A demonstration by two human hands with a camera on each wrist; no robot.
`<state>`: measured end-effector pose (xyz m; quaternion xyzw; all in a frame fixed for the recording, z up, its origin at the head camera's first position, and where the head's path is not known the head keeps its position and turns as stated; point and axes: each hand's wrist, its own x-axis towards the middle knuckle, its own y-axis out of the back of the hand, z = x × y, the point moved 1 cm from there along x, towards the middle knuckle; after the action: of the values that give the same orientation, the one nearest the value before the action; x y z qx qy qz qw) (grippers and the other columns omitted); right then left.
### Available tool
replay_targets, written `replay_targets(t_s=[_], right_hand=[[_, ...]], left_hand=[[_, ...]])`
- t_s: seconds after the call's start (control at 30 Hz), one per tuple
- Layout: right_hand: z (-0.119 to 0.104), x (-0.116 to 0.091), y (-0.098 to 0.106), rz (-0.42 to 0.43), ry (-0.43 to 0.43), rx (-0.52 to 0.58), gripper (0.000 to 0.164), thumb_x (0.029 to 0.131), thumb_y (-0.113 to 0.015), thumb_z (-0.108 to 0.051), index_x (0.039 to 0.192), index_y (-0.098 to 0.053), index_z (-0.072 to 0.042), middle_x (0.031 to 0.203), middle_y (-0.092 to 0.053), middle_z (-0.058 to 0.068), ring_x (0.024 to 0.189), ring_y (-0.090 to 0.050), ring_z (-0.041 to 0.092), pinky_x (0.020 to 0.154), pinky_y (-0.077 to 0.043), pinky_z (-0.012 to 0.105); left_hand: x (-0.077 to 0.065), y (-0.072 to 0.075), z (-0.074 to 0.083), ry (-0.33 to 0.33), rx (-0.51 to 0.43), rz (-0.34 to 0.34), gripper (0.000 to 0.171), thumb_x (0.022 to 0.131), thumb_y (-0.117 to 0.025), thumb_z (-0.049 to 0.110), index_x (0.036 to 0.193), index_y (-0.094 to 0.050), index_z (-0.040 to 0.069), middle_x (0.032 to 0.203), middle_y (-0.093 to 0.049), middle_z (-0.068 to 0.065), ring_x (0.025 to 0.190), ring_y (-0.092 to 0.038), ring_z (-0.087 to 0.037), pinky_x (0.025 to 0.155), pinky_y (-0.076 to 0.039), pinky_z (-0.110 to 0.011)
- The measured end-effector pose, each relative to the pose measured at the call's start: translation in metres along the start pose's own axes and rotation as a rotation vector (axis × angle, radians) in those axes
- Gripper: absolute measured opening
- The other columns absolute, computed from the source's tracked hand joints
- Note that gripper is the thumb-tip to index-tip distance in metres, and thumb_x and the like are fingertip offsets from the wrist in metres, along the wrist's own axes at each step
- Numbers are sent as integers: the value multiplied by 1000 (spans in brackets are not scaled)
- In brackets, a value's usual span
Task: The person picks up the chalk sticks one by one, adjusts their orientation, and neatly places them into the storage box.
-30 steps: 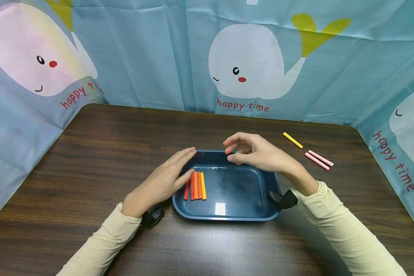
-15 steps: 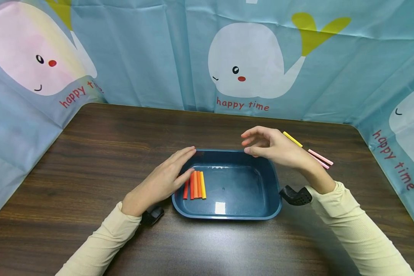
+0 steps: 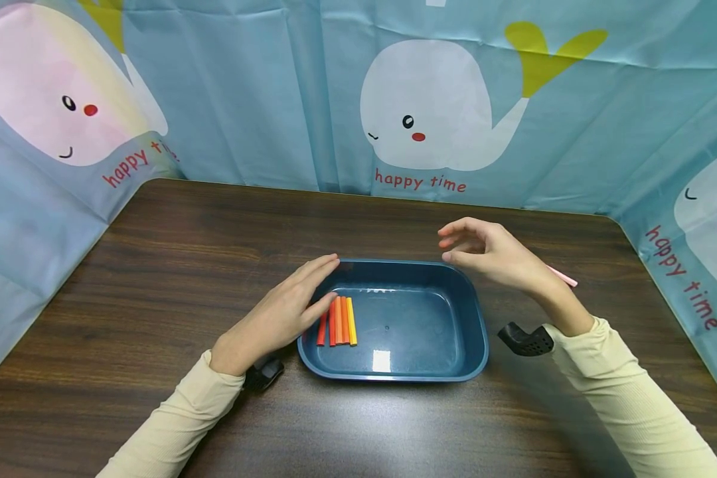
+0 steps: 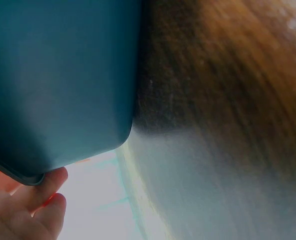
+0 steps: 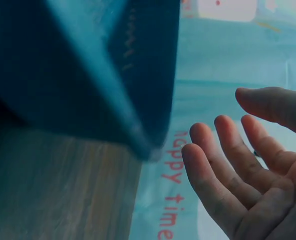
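A dark blue rectangular tray [image 3: 394, 380] stands on the table. Inside it, at the left, several thin red, orange and yellow sticks [image 3: 342, 322] lie side by side. My left hand [image 3: 277, 312] rests along the tray's left rim, fingers straight, with the thumb reaching over the rim beside the red sticks. In the left wrist view its fingertips [image 4: 57, 175] touch the tray's far corner from outside. Just beyond the tray's far right corner hovers my right hand [image 3: 496, 255], fingers loosely curved. The right wrist view shows its fingers [image 5: 228, 150] spread apart, holding nothing.
A pink stick [image 3: 564, 275] lies on the brown wood-grain table [image 3: 185, 265], partly hidden behind the right wrist. A blue curtain [image 3: 245, 99] with printed whales borders the table's back and sides.
My right hand has moved right, from over the tray's far side to past its far right corner, now covering the yellow stick and a pink one. The left hand has stayed still.
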<state>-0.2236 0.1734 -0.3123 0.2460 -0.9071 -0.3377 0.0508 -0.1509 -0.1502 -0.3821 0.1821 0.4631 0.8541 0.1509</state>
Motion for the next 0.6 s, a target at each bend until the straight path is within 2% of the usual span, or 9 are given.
replay_targets(t_s=[0.13, 0.4, 0.6], right_hand=[[7, -2, 4, 14, -23, -29, 38, 95, -67, -16, 131, -57, -8, 123, -67, 12, 103, -68, 11, 84, -52, 18], [25, -3, 11, 57, -19, -80, 37, 95, -66, -14, 130, -58, -5, 121, -66, 19, 96, -67, 4, 78, -52, 17], [38, -4, 18, 82, -29, -104, 37, 95, -66, -15, 130, -58, -5, 121, -65, 20, 93, -65, -4, 77, -52, 15]], left_hand=[[0, 0, 0, -1, 1, 2, 59, 100, -61, 24, 151, -39, 4, 158, -37, -12, 143, -41, -29, 114, -40, -50], [0, 0, 0, 13, -4, -9, 65, 98, -63, 31, 151, -39, 5, 159, -36, -11, 144, -40, -29, 114, -39, -51], [0, 1, 0, 18, -15, -15, 68, 97, -65, 34, 152, -38, 6, 159, -35, -11, 145, -39, -30, 114, -38, -51]])
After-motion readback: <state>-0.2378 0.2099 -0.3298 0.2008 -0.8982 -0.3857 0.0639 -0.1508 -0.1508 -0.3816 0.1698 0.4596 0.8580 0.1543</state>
